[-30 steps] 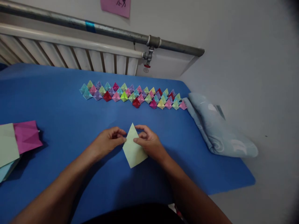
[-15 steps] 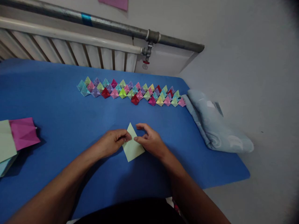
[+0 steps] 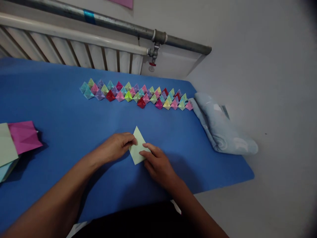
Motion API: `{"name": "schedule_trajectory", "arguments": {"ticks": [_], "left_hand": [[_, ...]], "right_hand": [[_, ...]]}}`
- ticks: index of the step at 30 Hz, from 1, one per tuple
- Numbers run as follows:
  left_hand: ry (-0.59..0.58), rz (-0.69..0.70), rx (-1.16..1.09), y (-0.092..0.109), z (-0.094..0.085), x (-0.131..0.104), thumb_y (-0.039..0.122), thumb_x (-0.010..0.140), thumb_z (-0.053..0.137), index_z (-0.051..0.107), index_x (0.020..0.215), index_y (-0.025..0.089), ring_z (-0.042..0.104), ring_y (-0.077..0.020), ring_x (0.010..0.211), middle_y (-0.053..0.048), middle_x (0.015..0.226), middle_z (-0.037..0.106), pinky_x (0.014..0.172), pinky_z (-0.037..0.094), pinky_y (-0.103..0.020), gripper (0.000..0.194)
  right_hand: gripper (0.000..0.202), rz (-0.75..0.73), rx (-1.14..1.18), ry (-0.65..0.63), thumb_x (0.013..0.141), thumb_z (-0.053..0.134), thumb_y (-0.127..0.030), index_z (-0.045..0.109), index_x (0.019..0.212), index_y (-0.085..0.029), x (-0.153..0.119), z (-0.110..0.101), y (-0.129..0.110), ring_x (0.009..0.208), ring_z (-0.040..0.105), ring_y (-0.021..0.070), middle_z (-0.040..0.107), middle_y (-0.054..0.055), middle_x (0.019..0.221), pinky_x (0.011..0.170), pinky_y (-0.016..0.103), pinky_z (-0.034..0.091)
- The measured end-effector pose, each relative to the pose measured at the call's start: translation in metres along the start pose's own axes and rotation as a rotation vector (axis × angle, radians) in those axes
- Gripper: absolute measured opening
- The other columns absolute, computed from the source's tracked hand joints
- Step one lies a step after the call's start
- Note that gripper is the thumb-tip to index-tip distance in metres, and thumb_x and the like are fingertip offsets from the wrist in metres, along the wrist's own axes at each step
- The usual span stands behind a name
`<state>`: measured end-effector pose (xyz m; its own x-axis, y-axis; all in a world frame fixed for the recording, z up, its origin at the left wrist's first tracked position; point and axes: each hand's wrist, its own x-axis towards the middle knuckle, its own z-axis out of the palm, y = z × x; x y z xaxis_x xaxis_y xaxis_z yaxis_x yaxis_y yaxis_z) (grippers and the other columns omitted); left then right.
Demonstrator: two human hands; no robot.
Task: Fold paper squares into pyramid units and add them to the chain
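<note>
A pale green sheet of origami paper point(image 3: 137, 154), folded to a kite-like diamond, lies on the blue table in front of me with one point facing away. My left hand point(image 3: 121, 144) is closed at its left edge, thumb and forefinger pinching there. From the right, my right hand point(image 3: 156, 163) reaches over the sheet; its thumb and forefinger press on the right part and cover that corner. Beyond both hands stand rows of small folded paper pieces point(image 3: 128, 96) in many colours, including a red one point(image 3: 141, 103) at the front.
Larger squares of paper, one pale green point(image 3: 6, 143) and one magenta point(image 3: 24, 137), are at the left on the blue table point(image 3: 61, 109). A folded light-blue blanket point(image 3: 220, 129) sits at the right edge. Behind run a radiator point(image 3: 71, 53) and a metal pipe point(image 3: 119, 24).
My right hand has moved down and in, from hovering with forefinger raised to touching the paper's right side. The left hand keeps its pinch. The whole view has shifted slightly.
</note>
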<state>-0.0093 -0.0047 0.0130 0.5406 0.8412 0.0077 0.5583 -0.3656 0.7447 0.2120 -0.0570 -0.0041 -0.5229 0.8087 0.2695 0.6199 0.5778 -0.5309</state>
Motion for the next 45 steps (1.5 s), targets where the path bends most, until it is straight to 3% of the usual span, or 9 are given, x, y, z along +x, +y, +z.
{"name": "schedule_trajectory", "arguments": {"ticks": [5, 9, 14, 20, 29, 45], "left_hand": [[-0.043, 0.124, 0.069, -0.006, -0.004, -0.008, 0.011, 0.08, 0.045, 0.065, 0.097, 0.022, 0.063, -0.0178, 0.096, -0.003, 0.105, 0.069, 0.091, 0.045, -0.035, 0.029], [-0.068, 0.106, 0.15, -0.009, -0.008, -0.015, 0.021, 0.079, 0.054, 0.063, 0.105, 0.023, 0.06, -0.0217, 0.107, -0.004, 0.119, 0.065, 0.098, 0.04, -0.04, 0.028], [-0.061, 0.147, 0.243, -0.008, -0.006, -0.016, 0.029, 0.084, 0.057, 0.065, 0.104, 0.023, 0.06, -0.0226, 0.107, -0.005, 0.119, 0.064, 0.093, 0.041, -0.038, 0.022], [-0.023, 0.185, 0.307, -0.013, 0.001, -0.012, 0.027, 0.094, 0.047, 0.068, 0.095, 0.024, 0.063, -0.0196, 0.1, -0.003, 0.11, 0.068, 0.086, 0.041, -0.035, 0.02], [0.084, 0.123, 0.286, -0.012, 0.009, -0.009, 0.033, 0.093, 0.049, 0.067, 0.086, 0.021, 0.061, -0.0199, 0.089, -0.004, 0.101, 0.069, 0.082, 0.042, -0.036, 0.023], [0.08, -0.04, 0.361, -0.004, 0.015, -0.001, 0.034, 0.089, 0.054, 0.062, 0.076, 0.019, 0.056, -0.0224, 0.087, -0.005, 0.095, 0.064, 0.078, 0.035, -0.037, 0.021]], "right_hand": [[0.027, 0.081, -0.111, 0.0, 0.091, 0.05, -0.013, 0.067, 0.109, -0.023, -0.002, 0.001, -0.003, 0.097, 0.06, 0.025, 0.064, 0.012, 0.119, 0.087, 0.043, 0.049], [0.026, 0.124, -0.115, 0.027, 0.093, 0.049, -0.014, 0.067, 0.109, -0.022, -0.003, 0.001, -0.005, 0.095, 0.06, 0.0243, 0.066, 0.011, 0.114, 0.086, 0.041, 0.048], [0.021, 0.182, -0.05, 0.106, 0.095, 0.048, -0.021, 0.068, 0.103, -0.023, -0.001, 0.002, -0.003, 0.095, 0.061, 0.0224, 0.068, 0.009, 0.106, 0.087, 0.039, 0.049], [0.016, 0.216, 0.051, 0.173, 0.093, 0.052, -0.021, 0.069, 0.094, -0.022, -0.001, 0.003, 0.0, 0.097, 0.062, 0.0208, 0.068, 0.008, 0.104, 0.089, 0.038, 0.05], [0.017, 0.314, 0.049, 0.206, 0.091, 0.056, -0.021, 0.061, 0.075, -0.021, 0.004, 0.002, -0.001, 0.109, 0.061, 0.0219, 0.068, 0.009, 0.098, 0.094, 0.04, 0.047], [0.015, 0.344, -0.003, 0.214, 0.086, 0.063, -0.021, 0.058, 0.072, -0.02, 0.008, 0.001, 0.002, 0.105, 0.06, 0.0231, 0.068, 0.009, 0.102, 0.092, 0.041, 0.045]]}}
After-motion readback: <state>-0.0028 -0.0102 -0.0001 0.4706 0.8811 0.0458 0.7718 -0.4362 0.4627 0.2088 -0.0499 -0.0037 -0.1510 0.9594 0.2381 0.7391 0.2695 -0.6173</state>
